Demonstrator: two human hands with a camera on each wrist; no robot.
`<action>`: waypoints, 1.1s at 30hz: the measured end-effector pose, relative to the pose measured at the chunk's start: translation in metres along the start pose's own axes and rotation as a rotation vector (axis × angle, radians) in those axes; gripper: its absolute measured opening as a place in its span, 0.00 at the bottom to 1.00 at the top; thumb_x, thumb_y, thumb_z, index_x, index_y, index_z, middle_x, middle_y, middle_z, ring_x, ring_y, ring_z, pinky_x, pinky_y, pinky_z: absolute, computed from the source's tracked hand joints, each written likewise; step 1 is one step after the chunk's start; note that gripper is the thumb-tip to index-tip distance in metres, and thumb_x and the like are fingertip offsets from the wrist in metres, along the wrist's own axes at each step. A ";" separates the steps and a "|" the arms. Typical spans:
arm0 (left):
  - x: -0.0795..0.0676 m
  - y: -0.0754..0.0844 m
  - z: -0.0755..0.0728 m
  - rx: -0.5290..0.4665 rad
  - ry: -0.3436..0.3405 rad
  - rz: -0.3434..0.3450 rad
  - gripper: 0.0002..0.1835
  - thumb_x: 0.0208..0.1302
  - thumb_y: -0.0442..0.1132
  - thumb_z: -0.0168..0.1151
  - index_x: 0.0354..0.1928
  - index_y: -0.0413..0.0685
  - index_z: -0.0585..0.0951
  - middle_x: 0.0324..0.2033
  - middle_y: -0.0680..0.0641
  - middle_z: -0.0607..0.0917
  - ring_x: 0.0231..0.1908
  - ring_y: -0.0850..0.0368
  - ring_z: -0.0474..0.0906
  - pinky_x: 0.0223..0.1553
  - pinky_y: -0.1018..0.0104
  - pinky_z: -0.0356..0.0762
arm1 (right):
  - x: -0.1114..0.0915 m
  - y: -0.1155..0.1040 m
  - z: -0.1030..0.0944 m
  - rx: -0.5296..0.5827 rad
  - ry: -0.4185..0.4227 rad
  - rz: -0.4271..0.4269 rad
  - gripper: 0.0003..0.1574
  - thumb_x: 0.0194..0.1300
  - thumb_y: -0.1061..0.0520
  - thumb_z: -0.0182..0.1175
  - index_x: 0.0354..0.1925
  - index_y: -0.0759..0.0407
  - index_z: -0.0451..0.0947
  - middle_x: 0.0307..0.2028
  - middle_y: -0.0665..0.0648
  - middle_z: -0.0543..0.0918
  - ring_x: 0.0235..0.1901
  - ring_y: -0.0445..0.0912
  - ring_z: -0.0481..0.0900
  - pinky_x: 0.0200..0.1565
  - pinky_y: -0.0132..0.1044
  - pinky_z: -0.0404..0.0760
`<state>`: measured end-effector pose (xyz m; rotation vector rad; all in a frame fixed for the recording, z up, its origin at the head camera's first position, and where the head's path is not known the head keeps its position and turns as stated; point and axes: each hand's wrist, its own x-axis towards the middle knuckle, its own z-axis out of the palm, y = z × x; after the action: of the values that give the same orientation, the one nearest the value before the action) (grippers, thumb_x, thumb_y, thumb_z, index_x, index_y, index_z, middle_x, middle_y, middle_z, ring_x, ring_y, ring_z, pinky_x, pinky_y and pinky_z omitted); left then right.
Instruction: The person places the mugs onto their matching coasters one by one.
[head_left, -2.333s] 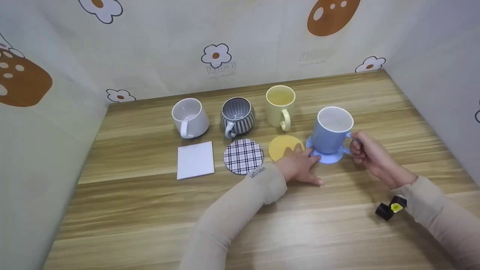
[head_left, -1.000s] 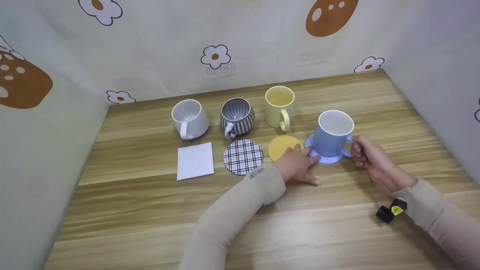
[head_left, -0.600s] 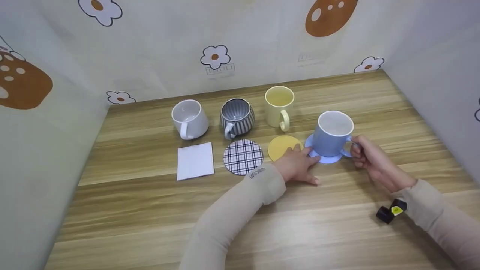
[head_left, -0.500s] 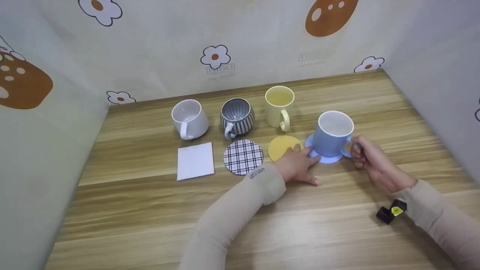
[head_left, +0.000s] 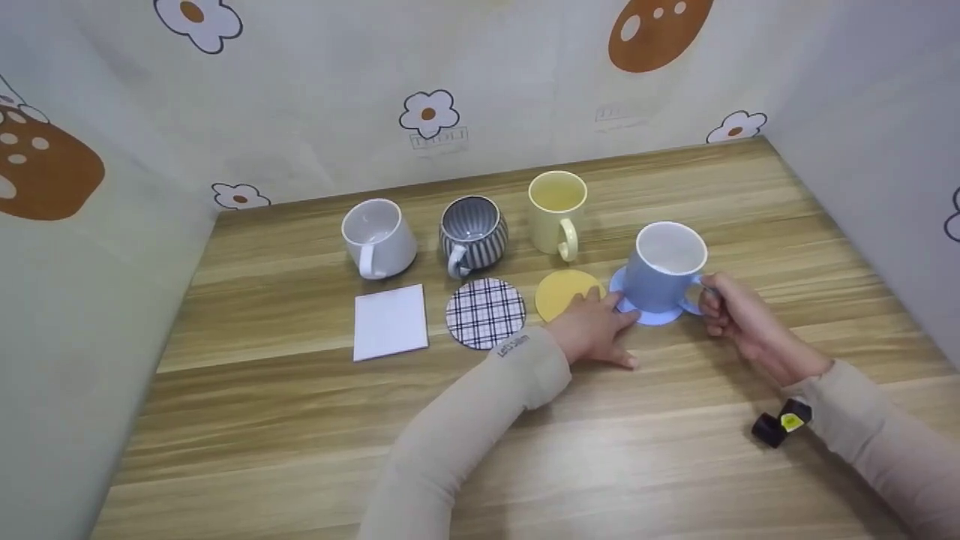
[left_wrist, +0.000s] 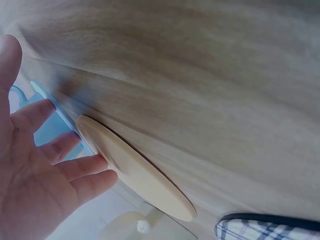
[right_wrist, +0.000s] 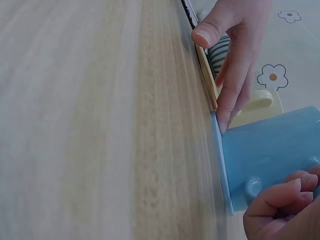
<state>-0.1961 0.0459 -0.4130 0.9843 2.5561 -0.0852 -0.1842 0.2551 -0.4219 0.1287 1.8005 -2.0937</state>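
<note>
In the head view a blue mug (head_left: pixel 664 270) stands upright on a round blue coaster (head_left: pixel 652 318). My right hand (head_left: pixel 739 315) grips its handle with curled fingers, also seen in the right wrist view, where the mug base meets the coaster. My left hand (head_left: pixel 596 330) lies with fingers spread; its fingertips touch the blue coaster's left edge, and other fingers reach over the round yellow coaster (head_left: pixel 559 294), partly covering it. Behind that coaster stands a pale yellow mug (head_left: pixel 551 225). The left wrist view shows the left palm (left_wrist: pixel 30 185) holding nothing.
Left of these stand a striped grey mug (head_left: pixel 484 244) and a white mug (head_left: pixel 391 247). In front of them lie a round plaid coaster (head_left: pixel 486 313) and a square white coaster (head_left: pixel 390 322). A patterned wall (head_left: pixel 315 97) closes off the back of the wooden table (head_left: pixel 300 435).
Since the earliest frame, the blue mug has come slightly down and toward me on the blue coaster, the right hand moving with it. Over the last half second both hands stay nearly still.
</note>
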 end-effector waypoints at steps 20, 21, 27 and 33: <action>-0.006 -0.011 0.001 0.079 0.019 0.081 0.37 0.48 0.68 0.38 0.61 0.62 0.54 0.61 0.46 0.51 0.59 0.46 0.48 0.57 0.53 0.45 | 0.001 -0.001 -0.003 -0.058 -0.017 0.035 0.26 0.62 0.52 0.36 0.08 0.53 0.55 0.08 0.46 0.59 0.12 0.40 0.52 0.16 0.29 0.53; -0.006 -0.012 0.002 0.077 0.027 0.085 0.37 0.49 0.68 0.38 0.61 0.62 0.54 0.61 0.46 0.51 0.59 0.46 0.48 0.57 0.53 0.46 | 0.001 -0.001 -0.003 -0.060 -0.016 0.038 0.26 0.62 0.51 0.37 0.08 0.53 0.55 0.08 0.46 0.59 0.11 0.39 0.53 0.16 0.29 0.55; -0.007 -0.014 0.005 0.068 0.042 0.099 0.37 0.49 0.67 0.39 0.61 0.62 0.54 0.61 0.46 0.51 0.59 0.46 0.47 0.56 0.51 0.48 | 0.001 -0.001 -0.003 -0.035 -0.018 0.050 0.26 0.61 0.52 0.36 0.07 0.53 0.55 0.08 0.46 0.59 0.12 0.41 0.50 0.19 0.32 0.46; -0.004 -0.012 0.005 0.070 0.022 0.072 0.36 0.48 0.68 0.40 0.61 0.64 0.54 0.62 0.48 0.51 0.60 0.47 0.47 0.55 0.51 0.50 | 0.002 -0.001 -0.001 -0.044 -0.012 0.044 0.26 0.61 0.54 0.34 0.06 0.53 0.53 0.07 0.46 0.57 0.14 0.43 0.46 0.22 0.36 0.42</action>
<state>-0.1998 0.0329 -0.4166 1.1084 2.5494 -0.1453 -0.1863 0.2563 -0.4217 0.1423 1.8188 -2.0191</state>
